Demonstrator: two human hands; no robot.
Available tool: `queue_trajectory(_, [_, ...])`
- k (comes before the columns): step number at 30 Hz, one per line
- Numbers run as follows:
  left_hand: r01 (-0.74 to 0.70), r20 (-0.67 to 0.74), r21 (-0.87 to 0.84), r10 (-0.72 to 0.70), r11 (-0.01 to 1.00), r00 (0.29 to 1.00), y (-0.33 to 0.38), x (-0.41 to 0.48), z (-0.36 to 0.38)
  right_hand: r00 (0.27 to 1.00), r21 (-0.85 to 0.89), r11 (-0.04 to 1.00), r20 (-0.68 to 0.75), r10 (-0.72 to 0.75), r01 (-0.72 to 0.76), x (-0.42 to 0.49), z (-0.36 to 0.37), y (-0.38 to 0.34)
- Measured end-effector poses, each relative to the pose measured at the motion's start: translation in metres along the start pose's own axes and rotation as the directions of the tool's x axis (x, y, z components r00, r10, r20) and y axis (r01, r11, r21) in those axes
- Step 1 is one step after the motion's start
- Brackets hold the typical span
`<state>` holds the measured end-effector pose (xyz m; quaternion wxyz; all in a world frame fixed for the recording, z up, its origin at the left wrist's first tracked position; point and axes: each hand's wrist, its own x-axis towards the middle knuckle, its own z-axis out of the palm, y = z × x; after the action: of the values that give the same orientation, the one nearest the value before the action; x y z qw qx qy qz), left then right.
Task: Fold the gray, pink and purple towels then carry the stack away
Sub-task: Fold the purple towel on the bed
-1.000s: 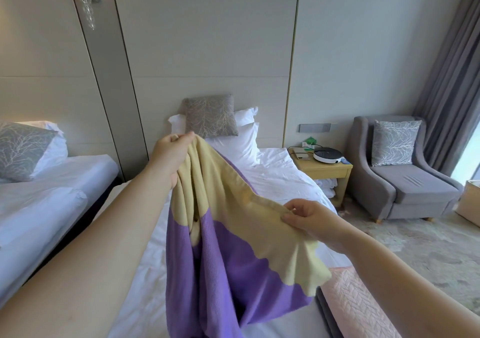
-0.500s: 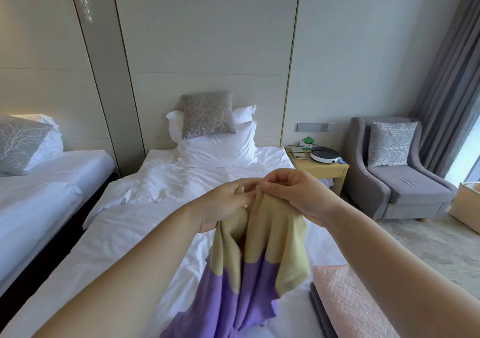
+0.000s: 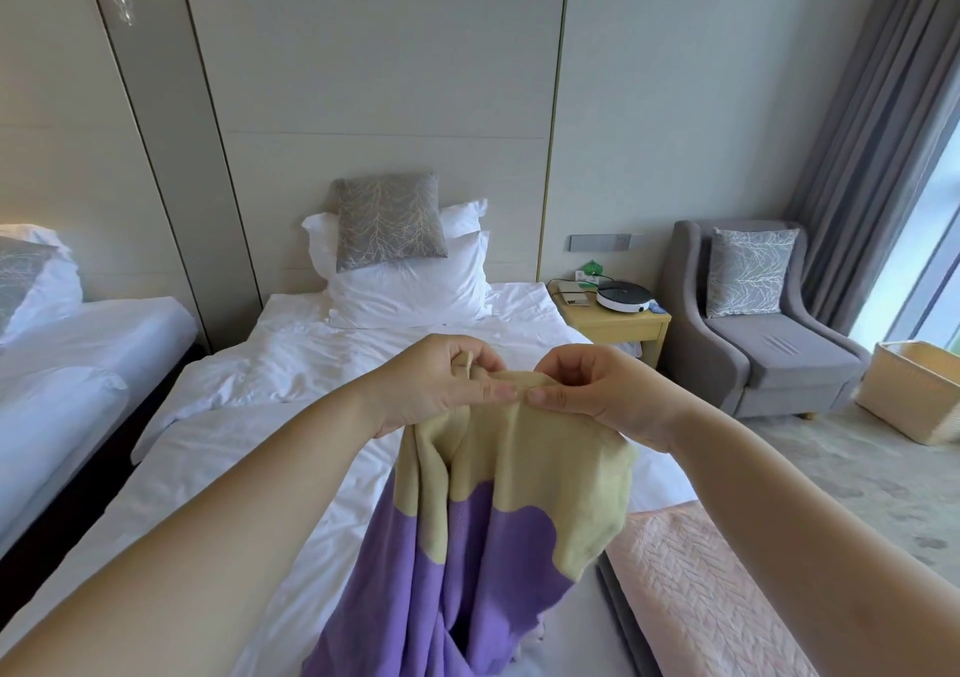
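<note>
Both hands meet at the top hem of the purple towel (image 3: 467, 572). Left hand (image 3: 441, 390): fingers curled, thumb pressed on the hem, a small tab of cloth poking up between the fingers. Right hand (image 3: 587, 395): fingers curled over the hem, thumb pinching it from the near side. The thumb tips are almost touching; each hand is clamped on the cloth.

Towel held in the air over the near half of the bed (image 3: 260, 442), hanging from the pinch. Upper part pale yellow, lower part purple, with a wavy border between the colours. It falls in loose vertical folds, bunched and doubled near the top. Its lower end leaves the frame, so contact with the sheet cannot be told.

Right of it, on the bed's near right corner: pink towel (image 3: 691, 588), folded flat, herringbone quilt texture. It lies on the gray towel (image 3: 621, 619), which shows only as dark layered edges along the pink one's left side.

Further out: white pillows with a gray patterned cushion (image 3: 387, 221) at the headboard, a wooden nightstand (image 3: 618, 323), a gray armchair (image 3: 769, 343), and a woven basket (image 3: 914, 395) on the floor. A second bed (image 3: 78, 354) lies to the left.
</note>
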<state>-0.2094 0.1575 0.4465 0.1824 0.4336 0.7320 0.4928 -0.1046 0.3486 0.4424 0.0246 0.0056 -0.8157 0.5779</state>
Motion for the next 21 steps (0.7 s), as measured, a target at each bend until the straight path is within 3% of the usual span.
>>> queue_trajectory(11, [0.08,-0.185,-0.115,-0.101,0.99,0.978,0.005,-0.001,-0.021,0.992,-0.133,0.985,0.046,0.116,-0.109,-0.013,-0.012,0.012])
queue_trajectory(21, [0.115,-0.236,-0.056,-0.125,0.992,0.964,-0.005,0.009,-0.02,0.989,-0.095,0.995,-0.148,0.012,-0.026,-0.014,-0.018,0.019])
